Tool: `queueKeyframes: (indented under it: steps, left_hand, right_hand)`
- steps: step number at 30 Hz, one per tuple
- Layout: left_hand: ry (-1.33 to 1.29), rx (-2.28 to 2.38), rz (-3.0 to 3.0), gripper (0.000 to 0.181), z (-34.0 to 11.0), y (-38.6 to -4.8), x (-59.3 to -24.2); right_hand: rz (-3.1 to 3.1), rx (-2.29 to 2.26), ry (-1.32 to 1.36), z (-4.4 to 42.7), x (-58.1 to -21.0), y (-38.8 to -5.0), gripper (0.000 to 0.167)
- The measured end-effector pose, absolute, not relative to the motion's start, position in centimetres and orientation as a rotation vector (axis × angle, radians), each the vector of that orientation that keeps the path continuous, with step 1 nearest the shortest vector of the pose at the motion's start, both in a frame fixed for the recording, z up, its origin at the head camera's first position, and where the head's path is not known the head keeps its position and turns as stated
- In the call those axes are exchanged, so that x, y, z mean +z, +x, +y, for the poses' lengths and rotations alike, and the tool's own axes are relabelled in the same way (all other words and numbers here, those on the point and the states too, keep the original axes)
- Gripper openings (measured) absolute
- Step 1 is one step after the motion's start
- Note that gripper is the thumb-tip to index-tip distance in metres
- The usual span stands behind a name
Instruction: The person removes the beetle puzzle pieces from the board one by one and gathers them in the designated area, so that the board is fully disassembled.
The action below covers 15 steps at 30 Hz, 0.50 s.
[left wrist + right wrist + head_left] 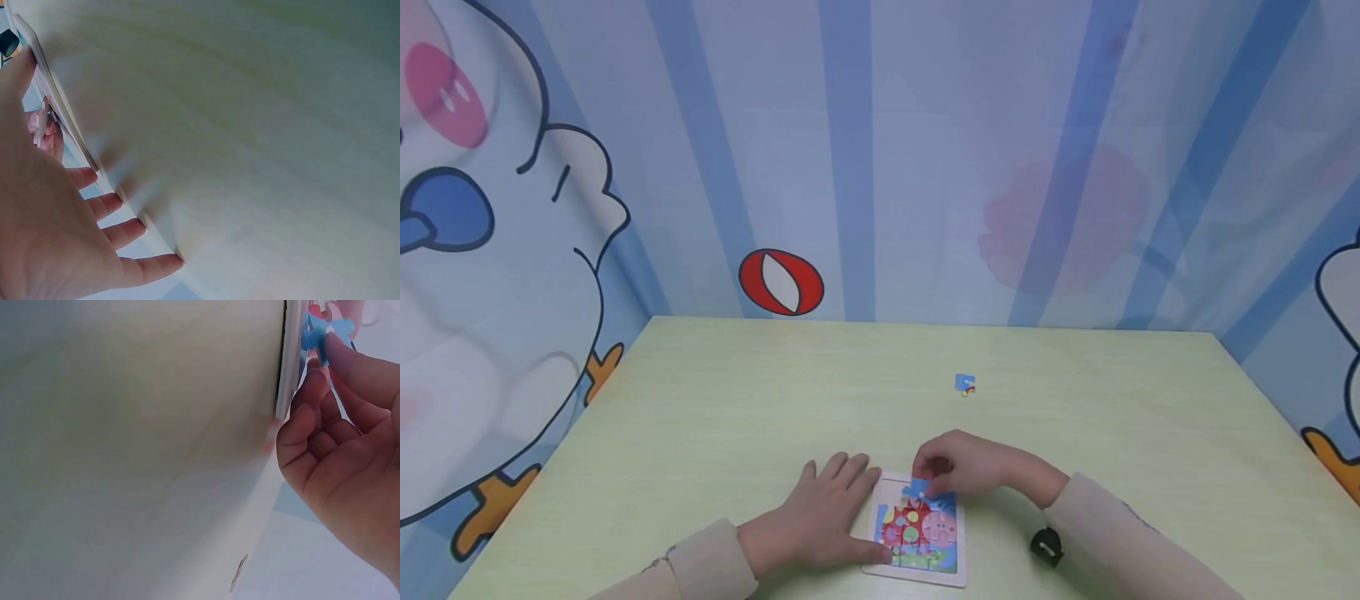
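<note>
A small framed jigsaw puzzle (pixel 910 533) with a pink pig picture lies on the table, its pieces mostly fitted inside a pale frame. My left hand (pixel 823 517) spreads flat at its left side, the thumb touching the lower left of the frame and the fingertips by the upper left corner. Over the upper part of the puzzle my right hand (pixel 970 465) pinches a blue puzzle piece (pixel 325 334) between thumb and fingers; the piece looks tilted in the right wrist view. Another puzzle piece (pixel 965 383), blue with a bit of red and yellow, lies alone beyond the right hand.
The pale green table (pixel 737 400) reaches back to a blue striped cloth wall (pixel 910 167) printed with cartoon figures. A small black object (pixel 1047 546) is by the right sleeve, to the right of the puzzle.
</note>
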<state>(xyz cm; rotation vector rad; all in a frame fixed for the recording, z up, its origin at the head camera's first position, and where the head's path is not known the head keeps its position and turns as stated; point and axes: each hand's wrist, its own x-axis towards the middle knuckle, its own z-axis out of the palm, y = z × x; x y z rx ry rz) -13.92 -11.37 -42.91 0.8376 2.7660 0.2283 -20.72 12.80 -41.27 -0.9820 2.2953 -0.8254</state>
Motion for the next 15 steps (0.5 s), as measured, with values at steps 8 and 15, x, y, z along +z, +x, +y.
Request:
queueKeyframes:
  steps: [8,15]
  left_hand:
    - [0.831,0.232,2.759,0.101,-11.37,-13.9,-42.92]
    - [0.82,0.233,2.755,0.1,-11.42,-14.0,-43.1]
  right_hand:
    - [2.273,-0.848,-0.977,13.01,-40.98,-20.54,0.005]
    - [2.28,-0.866,-0.974,13.42,-40.99,-20.76,0.007]
